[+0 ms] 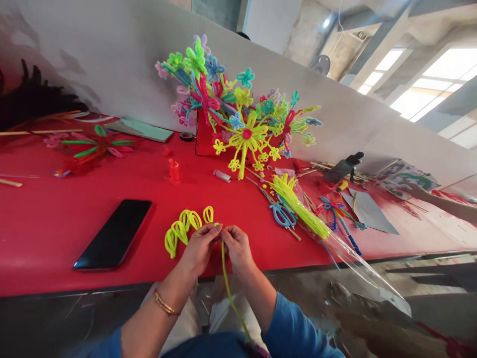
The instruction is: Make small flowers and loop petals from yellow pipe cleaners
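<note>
Both hands meet over the front of the red table, fingertips pinched together. My left hand (201, 246) grips the looped end of a yellow-green pipe cleaner, and a bent loop (208, 214) stands up just beyond the fingers. Close beside it, my right hand (237, 247) pinches the same pipe cleaner (230, 293), whose long tail hangs down toward my lap. Several finished-looking yellow loops (180, 231) lie on the table left of my left hand. The exact spot where the fingers meet is hidden.
A black phone (114, 234) lies at left. Behind stand pipe-cleaner flowers (247, 133) and a red candle (174, 170). To the right are blue-handled scissors (283, 215), a bag of yellow pipe cleaners (301, 206), a dark bottle (339, 170) and another person's arm (443, 201).
</note>
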A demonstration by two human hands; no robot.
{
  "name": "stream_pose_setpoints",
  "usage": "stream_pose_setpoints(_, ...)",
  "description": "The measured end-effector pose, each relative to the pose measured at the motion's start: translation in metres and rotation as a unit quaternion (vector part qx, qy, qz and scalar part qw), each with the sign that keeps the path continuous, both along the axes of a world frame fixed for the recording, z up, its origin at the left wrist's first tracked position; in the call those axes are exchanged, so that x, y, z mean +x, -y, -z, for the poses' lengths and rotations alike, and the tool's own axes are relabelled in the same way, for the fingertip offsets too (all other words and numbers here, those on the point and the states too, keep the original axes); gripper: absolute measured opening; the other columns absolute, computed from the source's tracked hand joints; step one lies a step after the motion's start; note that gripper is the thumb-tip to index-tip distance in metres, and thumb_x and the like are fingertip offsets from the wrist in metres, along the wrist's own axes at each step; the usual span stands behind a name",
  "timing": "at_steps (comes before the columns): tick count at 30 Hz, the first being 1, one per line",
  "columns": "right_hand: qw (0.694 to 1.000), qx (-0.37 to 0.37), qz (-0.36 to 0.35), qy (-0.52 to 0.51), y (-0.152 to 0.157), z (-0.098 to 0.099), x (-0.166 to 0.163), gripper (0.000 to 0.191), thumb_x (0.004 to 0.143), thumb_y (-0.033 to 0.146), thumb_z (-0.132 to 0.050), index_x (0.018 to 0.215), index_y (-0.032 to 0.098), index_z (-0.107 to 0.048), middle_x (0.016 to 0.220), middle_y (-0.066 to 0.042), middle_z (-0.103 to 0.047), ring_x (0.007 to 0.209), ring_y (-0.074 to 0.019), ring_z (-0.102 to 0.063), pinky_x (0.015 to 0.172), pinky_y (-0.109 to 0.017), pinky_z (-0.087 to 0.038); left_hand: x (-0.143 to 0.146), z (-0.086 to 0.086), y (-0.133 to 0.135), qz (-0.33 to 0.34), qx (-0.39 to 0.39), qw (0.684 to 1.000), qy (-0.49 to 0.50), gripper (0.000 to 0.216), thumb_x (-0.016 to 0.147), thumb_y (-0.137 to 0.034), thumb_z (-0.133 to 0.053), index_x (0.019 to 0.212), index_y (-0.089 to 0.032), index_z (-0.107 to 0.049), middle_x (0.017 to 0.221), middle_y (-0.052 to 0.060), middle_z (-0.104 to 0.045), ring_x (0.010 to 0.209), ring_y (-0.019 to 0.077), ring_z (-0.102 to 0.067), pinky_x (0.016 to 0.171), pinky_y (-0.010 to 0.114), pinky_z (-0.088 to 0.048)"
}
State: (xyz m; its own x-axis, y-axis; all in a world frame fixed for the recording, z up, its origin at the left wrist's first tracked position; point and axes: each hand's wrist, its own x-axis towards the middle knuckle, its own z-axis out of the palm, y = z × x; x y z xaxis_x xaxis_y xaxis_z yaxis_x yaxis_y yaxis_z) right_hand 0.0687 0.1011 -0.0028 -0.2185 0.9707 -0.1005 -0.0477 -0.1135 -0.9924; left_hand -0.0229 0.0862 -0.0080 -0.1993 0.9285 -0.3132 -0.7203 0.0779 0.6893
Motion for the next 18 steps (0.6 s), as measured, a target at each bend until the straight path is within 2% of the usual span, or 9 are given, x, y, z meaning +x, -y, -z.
stream_pose_setpoints(5, 1.000, -0.011, 0.005, -0.014, -0.006, -0.002, 0.004, 0.021, 0.070, 0.038, -0.050, 0.065, 0.017, -0.050, 0.052, 0.005, -0.045, 0.043, -0.0064, -0.034, 0.042, -0.019, -0.027, 0.002, -0.003, 0.000, 0.006, -0.018, 0.999, 0.032, 0.016, 0.053, -0.021, -0.074, 0.065, -0.013, -0.068, 0.068, 0.002, -0.068, 0.068, 0.0117, -0.059, 0.065, 0.022, -0.045)
stream_pose_setpoints(11, 1.000, -0.004, 0.013, 0.002, 0.000, 0.002, 0.002, 0.018, 0.069, 0.035, -0.050, 0.066, 0.017, -0.050, 0.050, 0.006, -0.041, 0.043, -0.0072, -0.033, 0.042, -0.020, -0.026, 0.014, -0.008, 0.004, -0.018, -0.039, 0.999, 0.033, 0.022, 0.050, -0.026, -0.075, 0.068, -0.015, -0.067, 0.069, 0.002, -0.067, 0.067, 0.0128, -0.060, 0.065, 0.025, -0.046)
stream_pose_setpoints(15, 1.000, -0.011, 0.007, 0.017, 0.003, 0.002, 0.004, 0.017, 0.070, 0.034, -0.048, 0.068, 0.017, -0.051, 0.050, 0.006, -0.042, 0.044, -0.0074, -0.035, 0.042, -0.019, -0.027, 0.020, -0.005, 0.006, -0.052, -0.035, 0.998, -0.016, 0.019, 0.052, -0.029, -0.074, 0.065, -0.017, -0.066, 0.066, -0.001, -0.065, 0.064, 0.0119, -0.058, 0.062, 0.024, -0.044)
stream_pose_setpoints(18, 1.000, -0.006, -0.003, 0.023, 0.003, -0.002, 0.010, 0.018, 0.068, 0.034, -0.051, 0.062, 0.017, -0.051, 0.052, 0.005, -0.044, 0.046, -0.0074, -0.036, 0.043, -0.019, -0.028, 0.020, 0.000, 0.008, -0.072, -0.021, 0.993, -0.086, 0.019, 0.055, -0.031, -0.072, 0.067, -0.017, -0.066, 0.071, 0.000, -0.065, 0.069, 0.0132, -0.057, 0.066, 0.025, -0.043)
